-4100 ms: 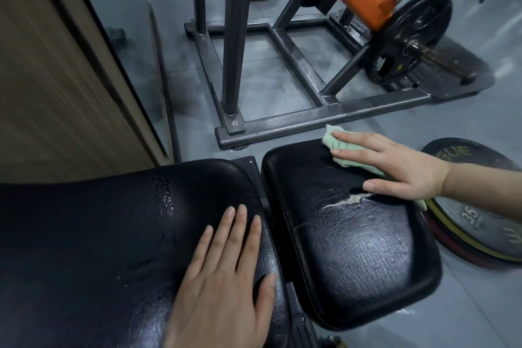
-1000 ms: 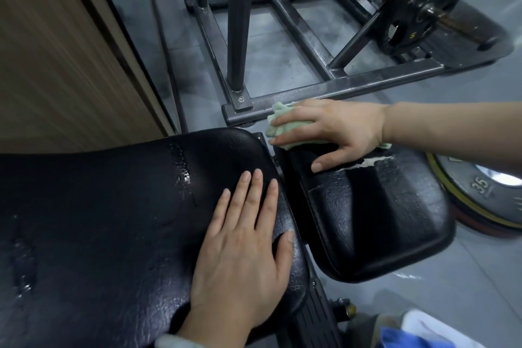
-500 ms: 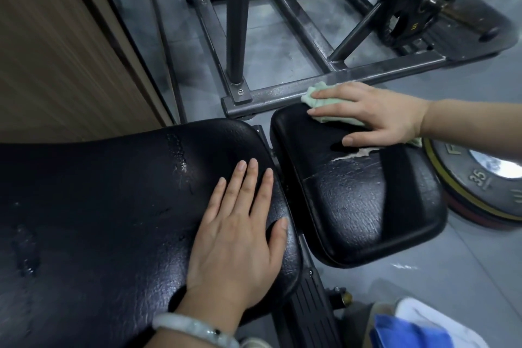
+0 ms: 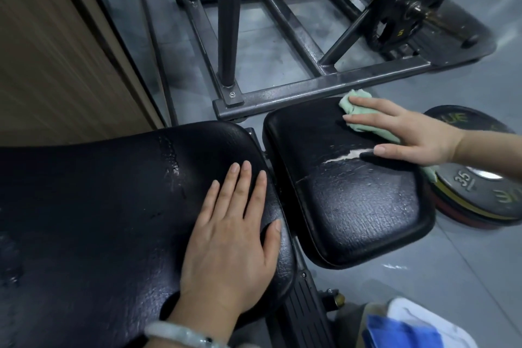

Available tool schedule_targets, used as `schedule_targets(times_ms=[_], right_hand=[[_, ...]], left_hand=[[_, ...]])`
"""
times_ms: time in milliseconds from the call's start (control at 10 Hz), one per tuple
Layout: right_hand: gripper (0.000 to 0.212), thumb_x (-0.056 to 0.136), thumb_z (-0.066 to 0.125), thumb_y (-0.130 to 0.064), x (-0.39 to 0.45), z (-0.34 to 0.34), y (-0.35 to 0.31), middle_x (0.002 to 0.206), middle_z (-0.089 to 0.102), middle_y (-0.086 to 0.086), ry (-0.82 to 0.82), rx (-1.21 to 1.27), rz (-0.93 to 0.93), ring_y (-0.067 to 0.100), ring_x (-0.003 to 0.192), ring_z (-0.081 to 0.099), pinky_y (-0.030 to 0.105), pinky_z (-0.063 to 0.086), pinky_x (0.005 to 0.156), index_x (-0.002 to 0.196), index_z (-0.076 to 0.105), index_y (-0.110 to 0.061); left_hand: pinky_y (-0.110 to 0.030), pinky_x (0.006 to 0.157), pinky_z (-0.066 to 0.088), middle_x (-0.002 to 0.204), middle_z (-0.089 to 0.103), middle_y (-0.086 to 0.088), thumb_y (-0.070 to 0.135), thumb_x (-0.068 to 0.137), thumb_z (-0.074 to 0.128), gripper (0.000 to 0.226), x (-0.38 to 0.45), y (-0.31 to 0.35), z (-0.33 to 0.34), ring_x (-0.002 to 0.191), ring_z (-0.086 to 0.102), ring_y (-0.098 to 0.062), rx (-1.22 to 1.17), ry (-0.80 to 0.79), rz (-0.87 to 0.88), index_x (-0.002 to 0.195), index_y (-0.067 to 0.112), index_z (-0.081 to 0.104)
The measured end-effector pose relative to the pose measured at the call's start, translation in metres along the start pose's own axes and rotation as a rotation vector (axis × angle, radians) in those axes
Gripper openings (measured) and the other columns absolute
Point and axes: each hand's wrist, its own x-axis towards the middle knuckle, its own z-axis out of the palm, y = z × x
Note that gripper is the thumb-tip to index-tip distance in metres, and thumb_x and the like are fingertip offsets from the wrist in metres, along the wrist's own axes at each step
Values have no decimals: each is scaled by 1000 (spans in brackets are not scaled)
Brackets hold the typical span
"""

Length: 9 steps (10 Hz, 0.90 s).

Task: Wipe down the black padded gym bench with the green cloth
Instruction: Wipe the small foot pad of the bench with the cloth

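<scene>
The fingers [image 4: 364,118] of the right hand [image 4: 406,133] lie straight and flat on the green cloth [image 4: 356,104], pressing it against the far right corner of the small seat pad [image 4: 353,206] of the black padded gym bench; the thumb stretches out along the pad beside a pale tear [image 4: 347,156] in the cover. Nothing is curled round the cloth: it is pinned under the palm, with a tail of it trailing off the pad's right edge. The left hand [image 4: 231,232] rests flat, fingers straight and together, on the near end of the long back pad [image 4: 99,220], holding nothing and seemingly steadying the surface.

As for progress, the seat pad is the part in hand. Its middle and near half show a dull sheen and fine specks, so I cannot tell whether they have been gone over. The back pad carries a streak of scuffed, cracked cover [image 4: 172,167] and blotches further left, which suggests that this larger pad is still to be wiped. By that reading, most of the job remains. A weight plate [image 4: 480,195] lies on the floor just beside the seat pad.
</scene>
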Motion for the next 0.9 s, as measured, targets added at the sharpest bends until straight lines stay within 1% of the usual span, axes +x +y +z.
schedule_targets(times_ms=[100, 200, 400, 500, 600, 700, 800, 900], right_hand=[[63, 89, 38, -72, 18, -6, 5, 161, 14, -7, -39, -1, -8, 12, 147, 19, 47, 26, 116, 147, 25, -49], [64, 90, 37, -72, 35, -11, 8, 159, 20, -4, -78, -29, -44, 13, 146, 22, 47, 26, 116, 148, 24, -47], [65, 90, 34, -73, 59, -15, 9, 150, 34, 0, -128, -50, -84, 10, 141, 29, 34, 24, 116, 148, 21, -48], [67, 90, 35, -72, 68, -17, 5, 146, 37, 4, -157, -71, -123, 13, 137, 34, 29, 24, 114, 149, 21, -44], [69, 91, 36, -69, 78, -17, -3, 146, 39, 8, -171, -101, -186, 18, 138, 36, 34, 27, 114, 151, 22, -38], [70, 92, 37, -68, 90, -13, -15, 150, 36, 10, -204, -165, -260, 21, 140, 33, 41, 29, 114, 152, 22, -36], [70, 91, 36, -69, 99, -8, -27, 151, 33, 11, -212, -201, -294, 26, 140, 34, 48, 32, 112, 151, 25, -35], [68, 92, 35, -68, 106, -4, -39, 152, 33, 12, -199, -223, -327, 29, 139, 35, 51, 35, 109, 149, 27, -32]], left_hand=[[-42, 113, 19, 154, 34, -11, 45, 97, 28, 61, 0, 1, 0, 145, 27, -23, -8, 6, -4, 146, 9, 39], [-42, 112, 20, 154, 35, -11, 45, 96, 30, 62, 1, 1, 0, 145, 27, -22, -16, 2, -7, 146, 9, 39], [-42, 112, 20, 154, 35, -11, 45, 94, 34, 63, 1, 0, 1, 145, 28, -23, -29, -5, -5, 146, 10, 41], [-42, 112, 21, 154, 35, -11, 45, 93, 35, 64, 1, 0, 1, 144, 28, -23, -33, -5, -3, 146, 10, 42], [-43, 112, 21, 154, 35, -12, 45, 93, 35, 64, 1, -1, 1, 144, 28, -24, -41, -5, -4, 146, 10, 41], [-43, 111, 21, 153, 35, -12, 45, 93, 35, 64, 1, -1, 1, 144, 29, -24, -43, -9, -3, 146, 10, 42], [-43, 111, 21, 153, 35, -12, 46, 93, 35, 64, 1, -1, 1, 144, 29, -24, -42, -10, -11, 146, 10, 42], [-42, 111, 21, 154, 35, -12, 46, 93, 35, 64, 2, 0, 0, 144, 28, -23, -39, -10, -13, 146, 10, 42]])
